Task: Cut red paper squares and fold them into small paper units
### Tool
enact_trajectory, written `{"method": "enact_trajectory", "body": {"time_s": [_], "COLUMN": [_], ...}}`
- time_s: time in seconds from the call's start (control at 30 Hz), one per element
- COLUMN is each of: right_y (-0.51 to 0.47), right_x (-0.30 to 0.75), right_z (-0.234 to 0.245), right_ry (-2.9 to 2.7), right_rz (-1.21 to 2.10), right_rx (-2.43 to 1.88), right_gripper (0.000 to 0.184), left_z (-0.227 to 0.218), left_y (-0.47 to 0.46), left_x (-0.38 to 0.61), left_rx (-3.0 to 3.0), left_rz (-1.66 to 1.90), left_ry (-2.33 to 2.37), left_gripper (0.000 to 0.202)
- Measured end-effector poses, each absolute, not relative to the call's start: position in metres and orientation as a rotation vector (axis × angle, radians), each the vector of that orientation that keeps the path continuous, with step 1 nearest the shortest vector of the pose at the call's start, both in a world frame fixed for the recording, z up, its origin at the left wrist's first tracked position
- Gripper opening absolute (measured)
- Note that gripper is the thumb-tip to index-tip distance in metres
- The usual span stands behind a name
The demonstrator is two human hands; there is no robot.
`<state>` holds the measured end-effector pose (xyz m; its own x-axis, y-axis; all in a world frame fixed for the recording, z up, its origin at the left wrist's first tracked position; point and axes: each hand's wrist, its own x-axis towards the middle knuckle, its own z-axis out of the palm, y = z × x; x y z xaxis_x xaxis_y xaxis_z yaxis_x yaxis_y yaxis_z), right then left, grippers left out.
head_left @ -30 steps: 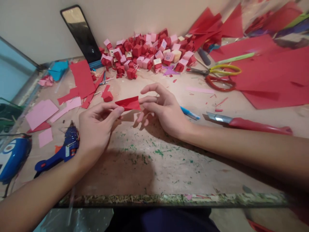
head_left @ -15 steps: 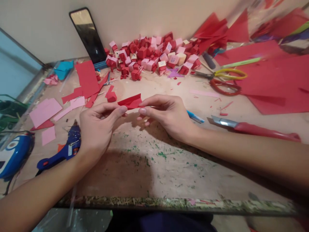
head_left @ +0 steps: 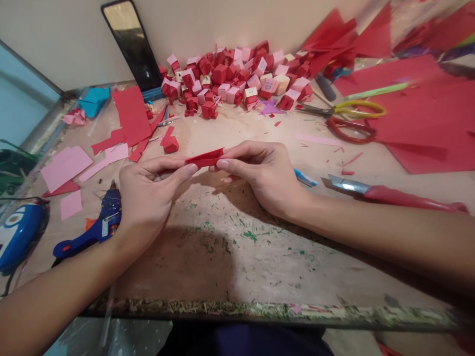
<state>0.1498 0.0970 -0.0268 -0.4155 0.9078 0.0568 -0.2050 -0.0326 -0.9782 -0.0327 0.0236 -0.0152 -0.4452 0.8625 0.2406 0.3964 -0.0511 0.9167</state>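
Observation:
A small folded red paper piece (head_left: 205,158) is held just above the worn tabletop (head_left: 230,247), between both my hands. My left hand (head_left: 148,195) pinches its left end with thumb and forefinger. My right hand (head_left: 261,173) pinches its right end, fingers curled over the fold. A pile of small red and pink folded paper cubes (head_left: 237,79) lies at the back by the wall.
A blue glue gun (head_left: 96,227) lies by my left wrist. A red-handled cutter (head_left: 389,195) and a blue pen (head_left: 305,178) lie right of my right hand. Scissors (head_left: 345,118), red paper sheets (head_left: 415,109), pink scraps (head_left: 65,165) and a leaning mirror (head_left: 131,44) surround them.
My right hand's fingers, spread a second ago, have closed down on the red paper. The paper now looks flatter and narrower between the two pinches.

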Motion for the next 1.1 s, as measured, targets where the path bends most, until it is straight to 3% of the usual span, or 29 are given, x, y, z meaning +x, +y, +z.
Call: {"method": "enact_trajectory", "body": {"time_s": [0.27,0.43,0.63,0.83,1.1], "right_y": [0.098,0.098,0.098,0.097,0.092], "right_x": [0.149,0.148,0.148,0.148,0.148], "right_z": [-0.028,-0.029,-0.029,-0.028,-0.026], "right_ry": [-1.390,-1.352,-1.383,-1.446,-1.418], "right_rz": [1.573,1.579,1.552,1.543,1.566], "right_rx": [-0.782,-0.771,-0.777,-0.795,-0.710], "right_gripper": [0.014,0.012,0.012,0.014,0.023], "left_z": [-0.014,-0.018,-0.023,-0.021,-0.019], "left_y": [0.026,0.026,0.029,0.030,0.028], "left_x": [-0.029,-0.031,-0.036,-0.033,-0.027], "left_rx": [1.119,1.214,1.188,1.092,1.135], "left_rz": [1.580,1.517,1.530,1.503,1.480], "left_ry": [1.535,1.662,1.612,1.390,1.464], "left_gripper": [0.022,0.011,0.015,0.039,0.015]}}
